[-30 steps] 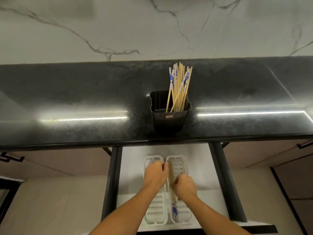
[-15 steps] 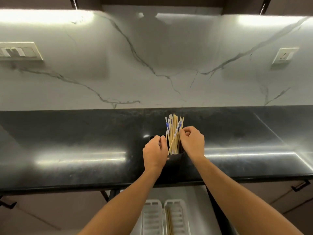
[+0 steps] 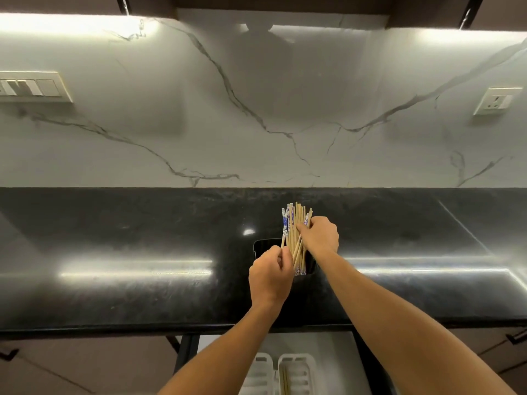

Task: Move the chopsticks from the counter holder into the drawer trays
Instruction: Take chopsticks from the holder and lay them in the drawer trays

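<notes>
- Right hand [image 3: 319, 236]: fingers curled round the upper part of the chopsticks [image 3: 293, 223], gripping several at once.
- Left hand [image 3: 271, 276]: fingers curled, pinching at the low left side of the same bundle; which sticks it holds I cannot tell.
- Chopsticks stand, fanned and tilted, in the black holder [image 3: 261, 246], which sits on the desk [image 3: 128, 295] midway along it, nearer the front edge than the back.
- Versus 1.0 s ago: both hands were down at the trays in the drawer [image 3: 336, 354]; 0.5 s ago they had reached the holder; now the right hand has closed on the bundle.
- Counts: hands 2; holder 1; white trays 2 — left tray [image 3: 259, 374], right tray [image 3: 302, 372]; bundle too overlapped to count; stored sticks [image 3: 284, 380] in the right tray, number unclear.
</notes>
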